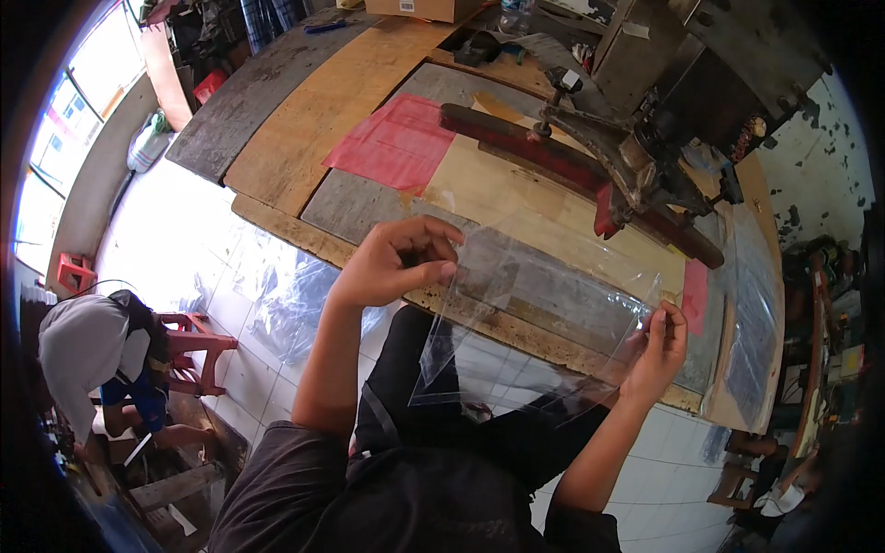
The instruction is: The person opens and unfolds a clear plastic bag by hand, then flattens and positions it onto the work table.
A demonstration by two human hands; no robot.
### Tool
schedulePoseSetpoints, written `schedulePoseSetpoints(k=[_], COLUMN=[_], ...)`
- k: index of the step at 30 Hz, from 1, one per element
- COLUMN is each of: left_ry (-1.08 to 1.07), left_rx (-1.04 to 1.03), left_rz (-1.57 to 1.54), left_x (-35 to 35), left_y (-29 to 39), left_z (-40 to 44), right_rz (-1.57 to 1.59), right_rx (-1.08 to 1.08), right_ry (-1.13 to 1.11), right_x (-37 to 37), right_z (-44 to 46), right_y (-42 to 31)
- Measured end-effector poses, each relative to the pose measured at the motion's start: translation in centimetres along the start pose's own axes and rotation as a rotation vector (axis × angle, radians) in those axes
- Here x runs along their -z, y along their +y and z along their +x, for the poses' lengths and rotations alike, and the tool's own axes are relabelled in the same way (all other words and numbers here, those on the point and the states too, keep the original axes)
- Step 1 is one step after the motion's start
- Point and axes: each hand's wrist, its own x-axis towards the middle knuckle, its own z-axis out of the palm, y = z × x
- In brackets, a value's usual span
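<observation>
A clear plastic sheet (544,318), folded or layered, hangs between my hands over the table's front edge and my lap. My left hand (396,263) has its fingers curled at the sheet's upper left edge, thumb toward the fingertips. At the right edge, my right hand (656,355) pinches the plastic between thumb and fingers. Beyond the sheet lies a pale yellow strip (498,189) on the tabletop, with a red sheet (396,143) at its left end. Above the strip stands a machine with a long dark red bar (525,152) and a metal arm (613,147).
The worn wooden table (304,138) extends to the far left. More clear plastic (286,295) lies on the white tiled floor. At lower left a person (92,341) bends beside a red stool (198,346). A cardboard box (424,9) sits at the back.
</observation>
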Motion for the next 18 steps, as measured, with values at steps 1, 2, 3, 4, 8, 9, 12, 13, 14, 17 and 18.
schedulePoseSetpoints(k=[1,2,3,4,8,9,12,13,14,17,18], left_ry=[0.018,0.035,0.035,0.048,0.041,0.039,0.062,0.063,0.063,0.023,0.023], left_rx=[0.001,0.003,0.002,-0.005,-0.004,-0.004,-0.025,-0.024,-0.024,-0.087,-0.087], left_rz=[-0.036,-0.073,-0.074,-0.099,-0.051,-0.051,0.001,0.000,-0.001,0.095,0.095], left_x=[-0.03,-0.08,-0.13,-0.17,-0.17,-0.16,-0.31,-0.38,-0.42,-0.05,-0.09], left_y=[-0.33,-0.57,-0.67,-0.75,-0.48,-0.49,-0.51,-0.42,-0.37,-0.98,-0.95], left_z=[0.00,-0.01,-0.03,-0.03,-0.02,-0.03,-0.02,0.01,0.06,0.25,0.24], right_rz=[-0.005,-0.011,-0.012,-0.015,-0.011,-0.011,-0.009,-0.004,0.000,0.002,0.002], right_rx=[-0.002,-0.004,-0.004,-0.003,-0.014,-0.014,-0.008,-0.013,-0.019,-0.005,-0.005], right_ry=[0.007,0.014,0.014,0.010,0.012,0.014,0.014,0.017,0.020,0.006,0.007], right_x=[-0.09,-0.11,-0.05,0.01,-0.11,-0.13,-0.19,-0.29,-0.31,-0.15,-0.27], right_z=[-0.05,-0.08,-0.07,-0.03,-0.10,-0.12,-0.15,-0.18,-0.20,-0.13,-0.19], right_y=[-0.07,-0.12,-0.08,0.05,-0.14,-0.13,-0.13,-0.16,-0.19,-0.04,-0.15])
